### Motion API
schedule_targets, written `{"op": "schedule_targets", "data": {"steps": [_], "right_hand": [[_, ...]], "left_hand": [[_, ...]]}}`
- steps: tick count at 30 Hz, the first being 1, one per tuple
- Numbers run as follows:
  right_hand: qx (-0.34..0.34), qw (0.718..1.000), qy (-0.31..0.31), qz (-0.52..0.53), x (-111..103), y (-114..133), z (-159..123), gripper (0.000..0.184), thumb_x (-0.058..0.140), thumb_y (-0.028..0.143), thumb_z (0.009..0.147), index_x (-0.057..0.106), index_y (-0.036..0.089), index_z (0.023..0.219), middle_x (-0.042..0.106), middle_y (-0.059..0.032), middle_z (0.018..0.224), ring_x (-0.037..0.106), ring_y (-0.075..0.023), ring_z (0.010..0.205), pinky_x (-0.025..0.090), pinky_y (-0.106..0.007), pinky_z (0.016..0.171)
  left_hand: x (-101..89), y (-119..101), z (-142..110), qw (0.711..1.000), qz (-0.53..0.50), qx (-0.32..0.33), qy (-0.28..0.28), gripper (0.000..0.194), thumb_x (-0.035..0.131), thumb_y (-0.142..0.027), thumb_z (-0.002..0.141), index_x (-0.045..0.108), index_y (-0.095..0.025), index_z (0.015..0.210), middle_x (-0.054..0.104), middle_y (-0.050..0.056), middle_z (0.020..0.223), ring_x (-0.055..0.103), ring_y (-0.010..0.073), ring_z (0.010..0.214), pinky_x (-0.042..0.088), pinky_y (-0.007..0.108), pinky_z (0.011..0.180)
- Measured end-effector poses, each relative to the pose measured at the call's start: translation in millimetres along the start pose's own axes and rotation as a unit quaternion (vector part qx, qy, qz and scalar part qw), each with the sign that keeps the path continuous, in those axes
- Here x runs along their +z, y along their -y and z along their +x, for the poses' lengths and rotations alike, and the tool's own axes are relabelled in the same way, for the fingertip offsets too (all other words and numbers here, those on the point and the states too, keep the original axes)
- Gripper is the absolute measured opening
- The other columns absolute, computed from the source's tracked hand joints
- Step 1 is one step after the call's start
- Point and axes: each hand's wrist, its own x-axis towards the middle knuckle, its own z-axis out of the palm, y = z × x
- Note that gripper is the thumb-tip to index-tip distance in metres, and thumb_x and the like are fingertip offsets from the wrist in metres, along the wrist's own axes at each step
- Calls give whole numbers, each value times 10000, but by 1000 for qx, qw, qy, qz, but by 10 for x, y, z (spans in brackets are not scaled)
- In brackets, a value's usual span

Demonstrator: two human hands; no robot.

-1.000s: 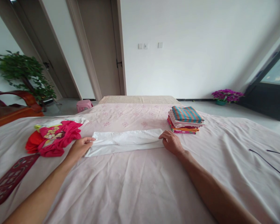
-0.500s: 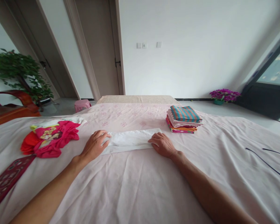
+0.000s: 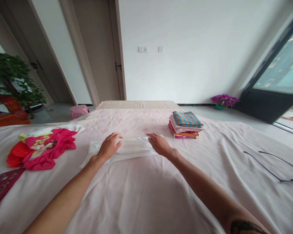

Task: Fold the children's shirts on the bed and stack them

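Note:
A white cloth [image 3: 134, 147], folded into a long flat strip, lies crosswise on the pink bed sheet [image 3: 136, 195]. Over its left half is my left hand [image 3: 110, 145], thumb and fingers apart, gripping nothing. The strip's left end shows beyond that wrist. My right hand [image 3: 158, 143] hovers at or just above the right end, fingers stretched toward the middle and nothing in them. Whether either hand touches the cloth I cannot tell. Just beyond my right hand stands a stack of folded cloths [image 3: 185, 126], a striped blue and brown one on top.
To the left lies a crumpled heap of pink and red clothes [image 3: 48, 146], with a dark red patterned item [image 3: 5, 185] nearer me. Glasses [image 3: 280, 180] rest on the sheet at right. A pink stool [image 3: 79, 111] and purple flowers [image 3: 224, 100] stand on the floor beyond.
My hands have come closer together and loosened from the white cloth's ends, with the fingers now more extended. The view has turned slightly right.

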Motion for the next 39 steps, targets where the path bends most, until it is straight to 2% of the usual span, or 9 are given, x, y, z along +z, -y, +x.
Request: {"op": "schedule_targets", "data": {"steps": [4,8,14,18,26,32,34,36,39], "right_hand": [[-26,996,70,-47,381,202,239,561,315,388,1022,359,100,1502,372,-149,1547,308,-262,1445,274,-412,1160],[5,988,134,-78,652,97,208,613,251,468,1031,257,146,1552,243,-133,1600,198,-261,1487,190,-485,1186],[87,981,112,-136,518,-394,21,630,234,509,1017,287,174,1548,218,-111,1607,180,-270,1491,127,-518,1191],[126,974,99,-159,426,-587,-56,629,242,506,1009,317,177,1540,244,-110,1595,196,-278,1486,135,-540,1186],[160,969,93,-164,428,-636,-83,646,248,488,1009,309,120,1536,233,-143,1593,214,-291,1480,169,-549,1174],[162,969,92,-160,447,-665,-74,664,238,512,1005,309,122,1536,236,-140,1595,224,-311,1474,192,-567,1160],[158,971,86,-158,459,-680,-73,671,232,516,1003,309,115,1535,247,-142,1592,237,-321,1469,192,-580,1156],[157,971,85,-156,468,-688,-70,676,229,520,1001,307,114,1536,251,-141,1591,239,-323,1467,191,-586,1155],[165,969,90,-158,471,-683,-63,671,233,520,1000,308,124,1537,242,-129,1597,224,-308,1474,185,-571,1162]], "left_hand": [[301,-57,-16,995,24,-4,95,519,472,-418,928,508,-193,1394,438,133,1515,344,295,1425,245,480,1159],[421,60,-177,988,72,-46,130,587,414,-494,946,424,-242,1476,384,135,1553,301,320,1448,195,507,1160],[322,256,-334,983,107,-84,120,641,396,-534,940,386,-222,1499,386,149,1550,299,293,1450,162,473,1169],[234,404,-449,975,136,-136,110,639,369,-568,935,419,-241,1482,396,145,1544,291,322,1446,158,523,1155],[21,761,-694,942,159,-280,94,655,277,-565,945,388,-228,1496,352,177,1558,317,369,1414,231,612,1087],[-126,752,-809,904,180,-388,-15,600,281,-463,964,472,-133,1427,462,239,1454,375,378,1372,292,576,1068],[-194,694,-829,906,188,-371,-83,568,304,-415,968,484,-114,1414,434,242,1479,324,396,1404,262,596,1087],[-247,622,-823,930,184,-292,-130,512,315,-344,970,519,-125,1384,444,202,1490,280,359,1440,218,564,1140],[-234,499,-780,968,128,-169,-133,470,299,-278,972,552,-160,1350,514,126,1451,306,255,1447,243,446,1180]]}}
